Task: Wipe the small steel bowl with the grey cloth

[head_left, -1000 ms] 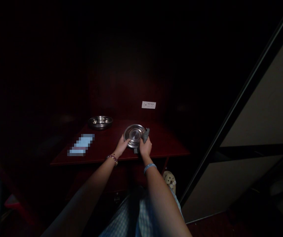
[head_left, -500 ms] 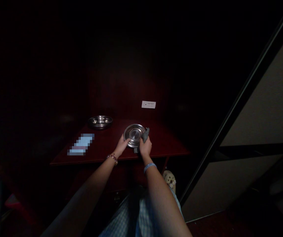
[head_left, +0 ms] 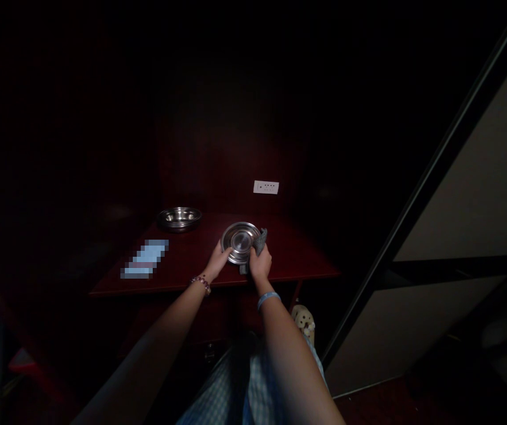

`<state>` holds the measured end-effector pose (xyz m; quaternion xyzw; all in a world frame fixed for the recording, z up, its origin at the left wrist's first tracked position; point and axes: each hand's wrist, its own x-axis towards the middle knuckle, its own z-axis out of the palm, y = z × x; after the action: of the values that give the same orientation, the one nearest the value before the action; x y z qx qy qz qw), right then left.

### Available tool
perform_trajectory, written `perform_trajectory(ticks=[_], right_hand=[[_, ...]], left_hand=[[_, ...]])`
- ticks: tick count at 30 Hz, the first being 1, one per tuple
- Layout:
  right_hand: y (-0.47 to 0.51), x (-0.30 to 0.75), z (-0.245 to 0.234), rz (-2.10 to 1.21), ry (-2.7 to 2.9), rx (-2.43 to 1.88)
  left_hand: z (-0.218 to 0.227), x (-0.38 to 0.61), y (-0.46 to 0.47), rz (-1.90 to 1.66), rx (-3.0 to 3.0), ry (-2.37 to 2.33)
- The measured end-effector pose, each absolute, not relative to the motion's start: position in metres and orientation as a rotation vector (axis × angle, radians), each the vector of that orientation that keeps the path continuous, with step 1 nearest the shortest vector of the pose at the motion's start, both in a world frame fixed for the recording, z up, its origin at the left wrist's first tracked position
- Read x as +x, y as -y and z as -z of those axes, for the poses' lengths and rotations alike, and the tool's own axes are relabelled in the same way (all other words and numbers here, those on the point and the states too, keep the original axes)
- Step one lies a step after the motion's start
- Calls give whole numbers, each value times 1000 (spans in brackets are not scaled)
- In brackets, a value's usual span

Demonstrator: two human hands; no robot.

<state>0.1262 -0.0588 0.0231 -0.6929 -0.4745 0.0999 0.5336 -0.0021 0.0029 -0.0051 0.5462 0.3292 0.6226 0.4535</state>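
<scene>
Between my hands is a round, shiny metal plate (head_left: 241, 241), tilted toward me above the front part of the dark red desk (head_left: 293, 248). My left hand (head_left: 218, 261) grips its lower left rim, thumb on the inner face. On the right side, my right hand (head_left: 261, 264) is closed on a grey cloth (head_left: 259, 241), pressing it against the plate's rim. A corner of the cloth hangs below the plate. Farther back on the left stand stacked metal bowls or plates (head_left: 179, 219); how many cannot be made out.
A pixelated light-blue flat item (head_left: 147, 260) lies at the desk's left. A white power socket (head_left: 266, 187) is on the back wall. Below the desk's right side shows a cream shoe with holes (head_left: 303, 320). A framed pale panel (head_left: 457, 212) stands at right.
</scene>
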Motion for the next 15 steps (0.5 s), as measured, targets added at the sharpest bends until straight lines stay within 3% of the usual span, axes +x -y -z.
perform_trajectory(ticks=[15], right_hand=[[55,127,-19,-224,1123,-1621]], left_hand=[[4,-2,-2,-1541,1343,-814]])
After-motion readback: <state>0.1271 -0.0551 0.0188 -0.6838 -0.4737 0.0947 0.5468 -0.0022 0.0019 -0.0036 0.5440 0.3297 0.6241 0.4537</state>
